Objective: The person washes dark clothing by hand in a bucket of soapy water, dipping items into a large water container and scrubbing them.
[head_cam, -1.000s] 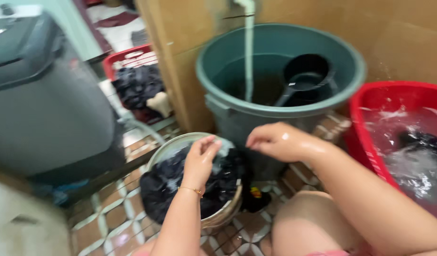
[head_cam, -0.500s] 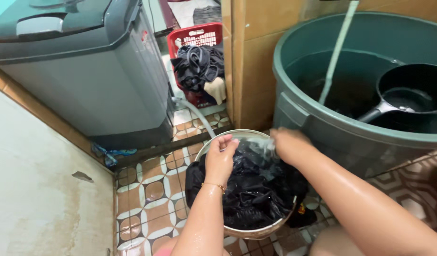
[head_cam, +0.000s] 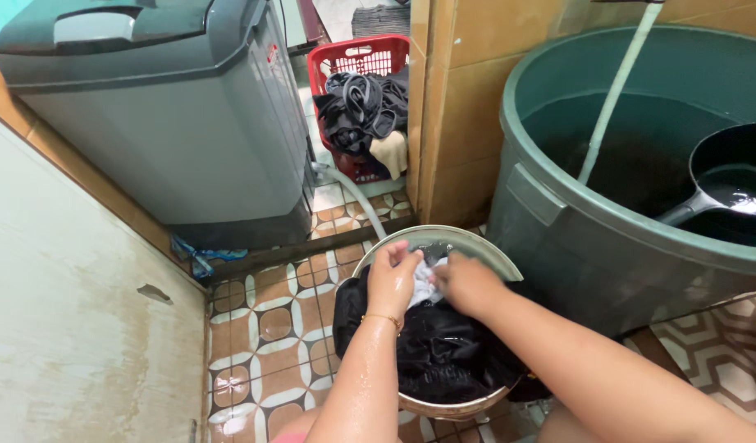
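Left hand (head_cam: pixel 392 283) and right hand (head_cam: pixel 466 283) both pinch a small pale wet cloth (head_cam: pixel 427 285) with closed fingers. It's crumpled, sitting atop dark soaked clothes (head_cam: pixel 443 353) near the far rim of the metal basin (head_cam: pixel 476 246).

Soft, even indoor light fills the scene, with no hard shadows. Wet skin on both forearms shines, and a small white glare sits on the water in the dark dipper (head_cam: pixel 735 193). The left hand (head_cam: pixel 394 279) and right hand (head_cam: pixel 466 283) are slightly motion-blurred. Straight edges bow near the frame's borders.
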